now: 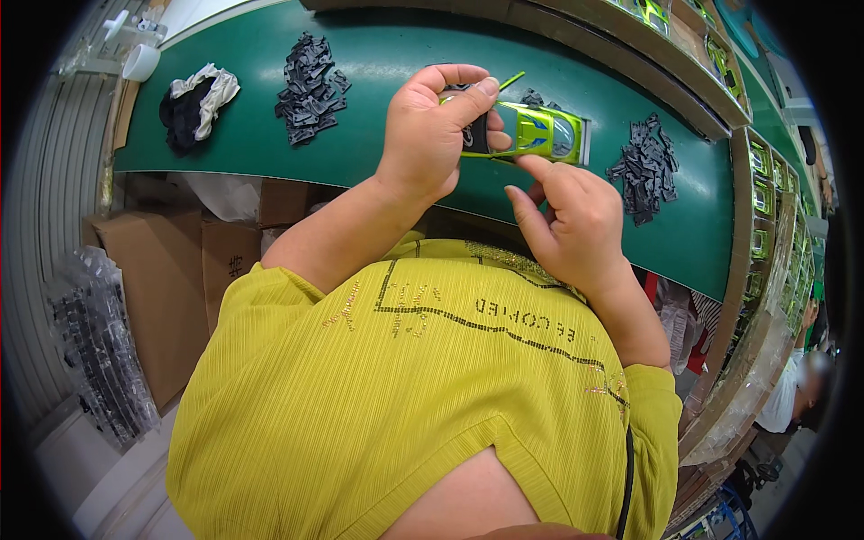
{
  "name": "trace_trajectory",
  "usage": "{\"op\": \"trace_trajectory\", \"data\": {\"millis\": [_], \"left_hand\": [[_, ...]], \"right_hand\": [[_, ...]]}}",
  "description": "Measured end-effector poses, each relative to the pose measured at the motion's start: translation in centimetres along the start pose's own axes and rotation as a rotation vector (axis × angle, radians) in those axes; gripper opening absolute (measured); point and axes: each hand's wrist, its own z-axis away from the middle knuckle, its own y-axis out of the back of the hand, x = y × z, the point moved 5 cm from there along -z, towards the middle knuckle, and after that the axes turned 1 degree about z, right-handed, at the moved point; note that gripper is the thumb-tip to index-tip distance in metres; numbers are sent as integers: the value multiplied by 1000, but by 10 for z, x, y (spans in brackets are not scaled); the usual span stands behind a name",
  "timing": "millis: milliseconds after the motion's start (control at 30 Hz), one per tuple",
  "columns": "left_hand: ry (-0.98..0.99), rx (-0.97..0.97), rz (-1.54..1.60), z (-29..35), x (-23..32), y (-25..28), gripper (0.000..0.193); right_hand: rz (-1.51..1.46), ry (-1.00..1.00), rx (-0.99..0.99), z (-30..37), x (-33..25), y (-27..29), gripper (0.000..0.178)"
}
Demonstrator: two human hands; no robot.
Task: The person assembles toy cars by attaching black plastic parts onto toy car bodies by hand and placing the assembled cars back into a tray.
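"Lime green, glossy, that car shell (551, 135). Where is it, exactly?"

"Over the middle of the green surface (243, 54), in front of the person's chest. The left hand (430, 126) has its left end pinched between thumb and fingers, with a black part (474, 133) showing beside them."

"And the right hand (576, 211)?"

"Loosely curled, thumb standing apart from the fingers. The index fingertip is at the shell's near edge; I can't tell from here whether it presses or just hovers. The thumb grips nothing."

"Any spare room around them?"

"Plenty on the left: a bare strip of green lies between the left hand and the tall heap of dark pieces (310, 90), then another before the crumpled black-and-white cloth (198, 106). On the right, a narrower gap separates the shell from the second heap (645, 166)."

"Behind it?"

"Tighter. A few dark parts (533, 97) lie just past the shell's far side, partly hidden by it. Beyond them a cardboard tray (576, 34) runs along the far edge, and a box of green shells (761, 193) stands against the right end."

"The near edge?"

"It bows under the forearms, close to the yellow shirt (432, 387). Below its left stretch stands a cardboard carton (153, 279)."
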Motion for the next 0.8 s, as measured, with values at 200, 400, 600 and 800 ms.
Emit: {"op": "trace_trajectory", "data": {"millis": [200,400,600,800], "left_hand": [[-143,-32,76,-4,4,0,25],[-165,-163,107,2,8,-18,24],[-192,-171,93,5,-3,-22,22],[-125,-118,144,2,-8,-15,20]], "right_hand": [[-562,-326,-187,15,15,-10,27],[-1505,-1027,-31,35,40,-45,21],[-2074,-1028,-293,32,26,-69,25],[-2000,-1105,-277,29,24,-65,27]]}}
